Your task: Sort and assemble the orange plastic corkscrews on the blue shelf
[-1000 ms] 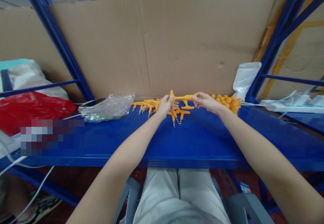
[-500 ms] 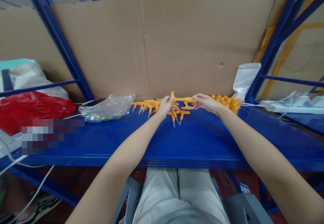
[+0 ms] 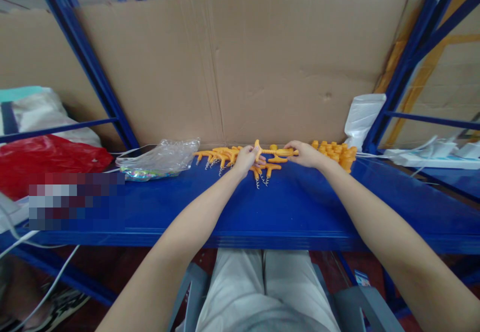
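My left hand (image 3: 245,159) pinches the handle end of an orange plastic corkscrew (image 3: 272,150) held level above the blue shelf (image 3: 285,207). My right hand (image 3: 308,154) is closed on the other end of the same corkscrew, an orange sleeve. Under and left of my hands lies a row of orange T-handled corkscrews (image 3: 225,157) with bare metal spirals. Right of my right hand sits a heap of small orange caps (image 3: 337,153).
A crumpled clear plastic bag (image 3: 161,159) lies left of the corkscrews. A red bag (image 3: 45,159) and white bundles fill the far left. A white bag (image 3: 363,117) leans at the right post. Cardboard (image 3: 243,67) backs the shelf. White cables run at the right.
Both hands have sunk slightly toward the shelf with the corkscrew, and my right hand has shifted a little to the right along it.
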Demonstrator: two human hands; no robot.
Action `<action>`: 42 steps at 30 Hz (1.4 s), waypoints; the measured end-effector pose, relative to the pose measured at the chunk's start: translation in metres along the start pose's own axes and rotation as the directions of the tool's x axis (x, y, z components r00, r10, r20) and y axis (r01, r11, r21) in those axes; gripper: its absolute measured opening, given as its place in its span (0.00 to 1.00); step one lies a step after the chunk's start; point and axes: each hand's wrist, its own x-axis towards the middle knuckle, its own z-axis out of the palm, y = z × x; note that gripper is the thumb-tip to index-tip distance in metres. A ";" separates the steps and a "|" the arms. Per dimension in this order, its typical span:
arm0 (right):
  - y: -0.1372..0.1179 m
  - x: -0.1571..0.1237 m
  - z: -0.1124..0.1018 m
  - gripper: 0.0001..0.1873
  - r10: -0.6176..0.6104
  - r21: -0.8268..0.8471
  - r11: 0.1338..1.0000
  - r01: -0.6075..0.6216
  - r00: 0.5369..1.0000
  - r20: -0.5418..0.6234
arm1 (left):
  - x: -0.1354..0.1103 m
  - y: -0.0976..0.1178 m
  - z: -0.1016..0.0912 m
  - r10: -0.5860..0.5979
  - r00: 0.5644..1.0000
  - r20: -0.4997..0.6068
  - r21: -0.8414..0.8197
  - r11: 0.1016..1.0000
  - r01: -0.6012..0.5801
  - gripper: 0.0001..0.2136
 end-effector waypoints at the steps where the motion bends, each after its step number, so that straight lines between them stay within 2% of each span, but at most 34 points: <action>1: 0.000 0.000 0.001 0.14 -0.004 -0.068 0.998 0.005 1.000 0.006 | -0.001 0.001 0.001 -0.011 1.000 0.003 0.004 1.000 0.011 0.10; 5: -0.001 -0.001 0.000 0.14 0.010 -0.278 0.961 -0.012 1.000 -0.008 | -0.007 0.005 0.006 -0.054 0.999 0.006 0.003 0.999 0.054 0.11; 11: -0.011 -0.006 -0.005 0.11 -0.016 -0.472 0.881 -0.037 0.994 -0.106 | -0.010 0.008 0.005 -0.109 0.994 0.020 -0.072 0.991 0.111 0.12; 14: -0.019 -0.007 -0.007 0.10 0.005 -0.532 0.842 -0.083 0.989 -0.145 | -0.009 0.007 0.005 -0.134 0.991 0.015 -0.118 0.984 0.135 0.14; 20: -0.027 -0.008 -0.011 0.12 0.067 -0.605 0.782 -0.147 0.986 -0.153 | -0.009 0.008 0.010 -0.178 0.984 -0.014 -0.163 0.971 0.174 0.13; 23: -0.022 -0.011 -0.018 0.14 0.150 -0.618 0.752 -0.231 0.972 -0.182 | -0.006 0.009 0.003 -0.172 0.980 -0.099 -0.187 0.971 0.151 0.12; 26: -0.008 -0.012 -0.029 0.17 0.298 -0.559 0.749 -0.356 0.934 -0.196 | -0.001 0.012 -0.009 -0.152 0.973 -0.175 -0.189 0.975 0.119 0.12; 28: 0.004 -0.011 -0.035 0.21 0.416 -0.482 0.757 -0.441 0.894 -0.165 | 0.002 0.013 -0.015 -0.144 0.969 -0.201 -0.176 0.978 0.109 0.12; 31: 0.016 -0.007 -0.038 0.20 0.507 -0.404 0.783 -0.473 0.862 -0.027 | 0.004 0.012 -0.019 -0.120 0.972 -0.201 -0.141 0.986 0.092 0.12; 34: 0.021 -0.006 -0.037 0.16 0.500 -0.398 0.810 -0.431 0.862 0.083 | 0.003 0.009 -0.019 -0.089 0.982 -0.167 -0.105 0.992 0.072 0.13; 37: 0.021 -0.007 -0.035 0.13 0.475 -0.436 0.818 -0.376 0.868 0.144 | 0.003 0.007 -0.017 -0.093 0.990 -0.107 -0.067 0.994 0.086 0.14; 42: 0.021 -0.009 -0.031 0.16 0.492 -0.486 0.800 -0.353 0.848 0.195 | 0.006 0.004 -0.019 -0.122 0.992 -0.024 -0.030 0.992 0.122 0.14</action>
